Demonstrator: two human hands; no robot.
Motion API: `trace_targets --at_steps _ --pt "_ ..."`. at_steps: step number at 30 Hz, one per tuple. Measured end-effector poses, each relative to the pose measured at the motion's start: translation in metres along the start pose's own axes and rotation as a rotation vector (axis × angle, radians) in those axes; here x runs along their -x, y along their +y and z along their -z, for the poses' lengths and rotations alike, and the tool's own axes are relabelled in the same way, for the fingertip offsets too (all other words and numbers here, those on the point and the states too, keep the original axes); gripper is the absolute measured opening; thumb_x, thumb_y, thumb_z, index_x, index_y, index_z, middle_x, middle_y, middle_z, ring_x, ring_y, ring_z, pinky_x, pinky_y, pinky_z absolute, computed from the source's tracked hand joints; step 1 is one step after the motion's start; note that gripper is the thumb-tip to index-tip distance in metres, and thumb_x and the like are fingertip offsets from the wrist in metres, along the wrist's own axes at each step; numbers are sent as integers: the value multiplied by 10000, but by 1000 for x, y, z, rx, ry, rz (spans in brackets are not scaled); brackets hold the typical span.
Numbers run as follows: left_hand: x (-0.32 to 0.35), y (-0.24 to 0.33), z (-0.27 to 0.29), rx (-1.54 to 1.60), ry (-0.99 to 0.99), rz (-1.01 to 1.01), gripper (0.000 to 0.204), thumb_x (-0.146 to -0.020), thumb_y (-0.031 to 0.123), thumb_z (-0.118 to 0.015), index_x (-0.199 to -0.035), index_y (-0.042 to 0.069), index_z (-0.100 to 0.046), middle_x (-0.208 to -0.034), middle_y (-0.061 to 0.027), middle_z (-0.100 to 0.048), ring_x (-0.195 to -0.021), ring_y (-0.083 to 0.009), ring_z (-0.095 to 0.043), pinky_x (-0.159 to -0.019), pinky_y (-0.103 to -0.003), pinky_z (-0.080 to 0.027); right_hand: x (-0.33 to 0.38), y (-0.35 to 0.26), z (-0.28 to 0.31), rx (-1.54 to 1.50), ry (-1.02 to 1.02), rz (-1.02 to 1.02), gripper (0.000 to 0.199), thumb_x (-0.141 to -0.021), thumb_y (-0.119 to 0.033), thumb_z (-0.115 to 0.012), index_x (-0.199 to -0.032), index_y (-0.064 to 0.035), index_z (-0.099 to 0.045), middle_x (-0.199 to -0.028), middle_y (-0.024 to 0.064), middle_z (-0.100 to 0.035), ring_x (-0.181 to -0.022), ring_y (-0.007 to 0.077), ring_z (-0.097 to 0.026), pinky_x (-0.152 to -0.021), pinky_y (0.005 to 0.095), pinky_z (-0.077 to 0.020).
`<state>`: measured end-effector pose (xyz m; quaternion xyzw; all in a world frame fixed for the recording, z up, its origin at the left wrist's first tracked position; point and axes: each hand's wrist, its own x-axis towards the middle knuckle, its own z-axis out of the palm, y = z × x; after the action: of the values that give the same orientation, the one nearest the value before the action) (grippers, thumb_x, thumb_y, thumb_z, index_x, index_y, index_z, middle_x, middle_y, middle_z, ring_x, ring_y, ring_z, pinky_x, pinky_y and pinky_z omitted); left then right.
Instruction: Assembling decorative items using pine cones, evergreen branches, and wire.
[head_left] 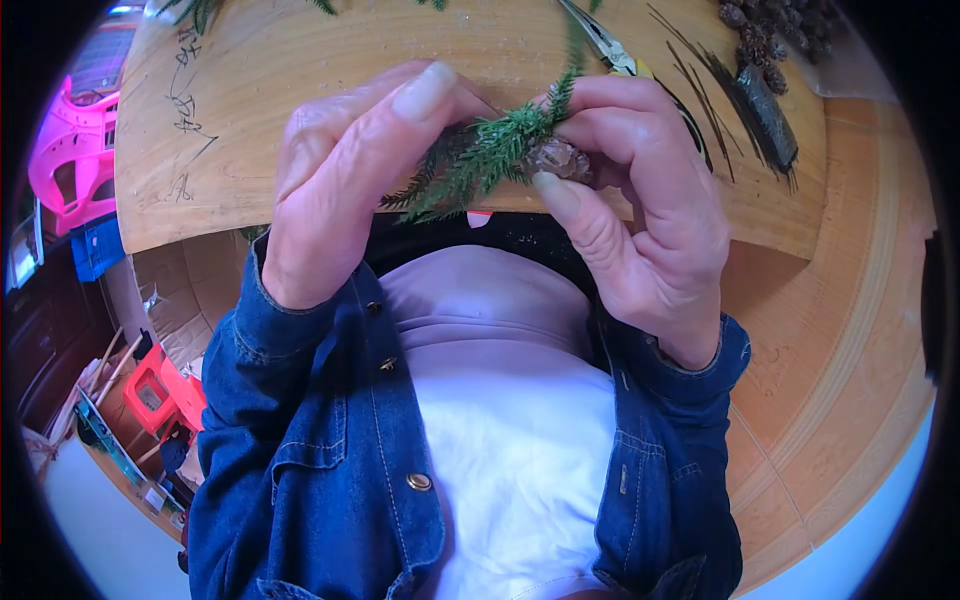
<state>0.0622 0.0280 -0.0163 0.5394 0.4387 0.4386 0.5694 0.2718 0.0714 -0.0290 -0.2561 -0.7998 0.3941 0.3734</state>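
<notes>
Just over the table's near edge, my right hand (650, 200) pinches a small brown pine cone (558, 160) between thumb and fingers. A green artificial fir sprig (490, 158) lies against the cone, its upper tip rising by my right fingertips and its lower needles hanging to the left. My left hand (345, 170) is closed on the sprig's other side, thumb pressed to the bent fingers. Those fingertips are partly behind the greenery, so whatever they grip is hidden.
Pliers (605, 40) with a yellow-and-black handle lie beyond my right hand. To their right are a bundle of dark wires (765, 120) and several pine cones (780, 30). More green sprigs (200, 12) lie at the far edge. A pink plastic seat (75, 160) stands left of the table.
</notes>
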Motion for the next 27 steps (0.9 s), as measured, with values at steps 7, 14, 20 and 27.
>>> trace_targets --at_steps 7,14,20,27 --pt "1 6 -21 106 157 160 246 -879 104 -512 -1035 -79 -563 -1053 -130 -586 -966 -168 -556 -858 -254 -418 4 6 -4 112 71 101 219 -813 -60 -672 -971 59 -578 -1027 160 -571 -819 188 -571 -682 259 -465" --pt "1 9 -33 195 232 175 260 -867 118 -546 -1060 -55 -557 -1046 -76 -583 -926 -105 -536 -813 -204 -404 8 0 -6 190 112 104 204 -818 -57 -666 -963 50 -573 -1017 154 -571 -785 201 -573 -670 266 -472" --pt "0 7 -34 221 195 180 234 -859 95 -571 -1046 -44 -561 -1048 -52 -582 -842 -62 -498 -758 -187 -395 11 -2 -7 166 126 44 184 -830 -40 -652 -962 54 -565 -1008 146 -565 -779 167 -564 -659 244 -465" --pt "-1 -15 -34 -27 199 -80 199 -865 51 -570 -1023 -67 -547 -992 -83 -555 -870 -120 -487 -783 -210 -380 16 -4 -8 71 137 -85 159 -844 -26 -637 -955 58 -560 -1006 118 -545 -753 109 -523 -635 208 -433"
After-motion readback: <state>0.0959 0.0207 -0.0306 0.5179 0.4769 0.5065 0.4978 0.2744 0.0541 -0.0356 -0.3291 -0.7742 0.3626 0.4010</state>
